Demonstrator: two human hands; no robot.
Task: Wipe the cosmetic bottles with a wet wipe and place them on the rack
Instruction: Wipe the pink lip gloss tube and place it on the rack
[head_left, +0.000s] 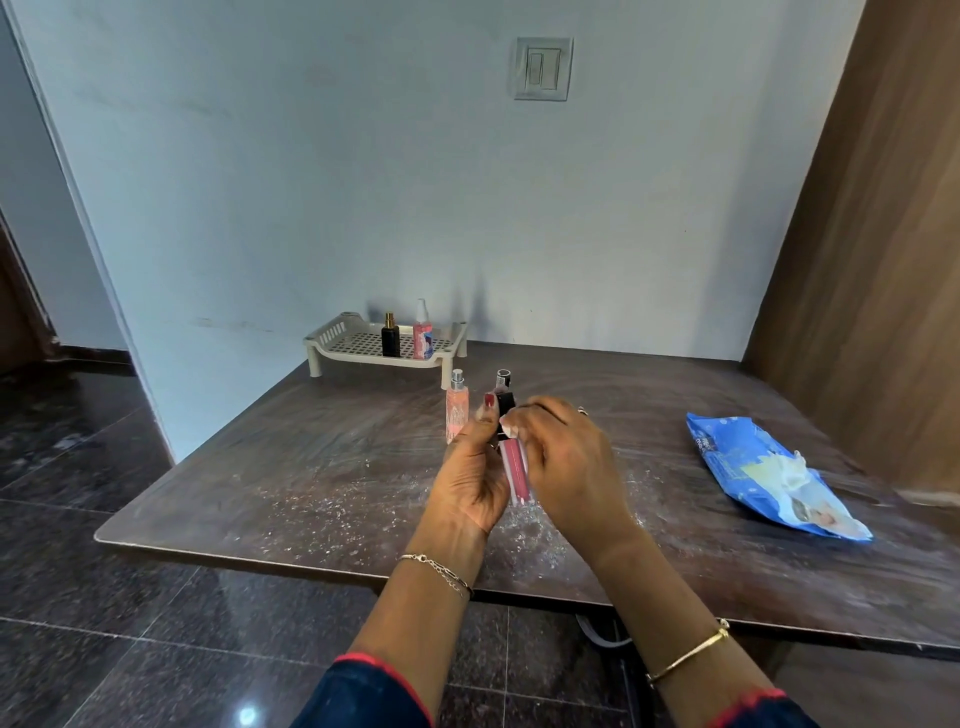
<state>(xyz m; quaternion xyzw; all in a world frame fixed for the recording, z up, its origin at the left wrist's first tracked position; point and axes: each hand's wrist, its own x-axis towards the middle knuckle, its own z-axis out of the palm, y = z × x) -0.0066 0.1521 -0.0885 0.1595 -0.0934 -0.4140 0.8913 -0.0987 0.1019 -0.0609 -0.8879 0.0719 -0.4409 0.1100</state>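
Note:
My left hand (475, 483) grips a slim pink tube (515, 470) with a black cap, holding it tilted above the table. My right hand (566, 467) curls over the tube's cap end, and a small bit of white wet wipe (511, 430) shows at its fingertips against the tube. A peach spray bottle (457, 410) stands on the table just behind my left hand. A second bottle with a dark cap (503, 378) stands beside it, mostly hidden by my fingers. On the cream rack (343, 340) at the back stand a black bottle (390, 335) and a pink spray bottle (423, 332).
A blue wet-wipe pack (769, 473) lies open on the right of the dark, dusty table (311, 483). A wooden panel (872, 260) borders the table on the right, and the wall stands behind the rack. The table's front edge lies near my wrists.

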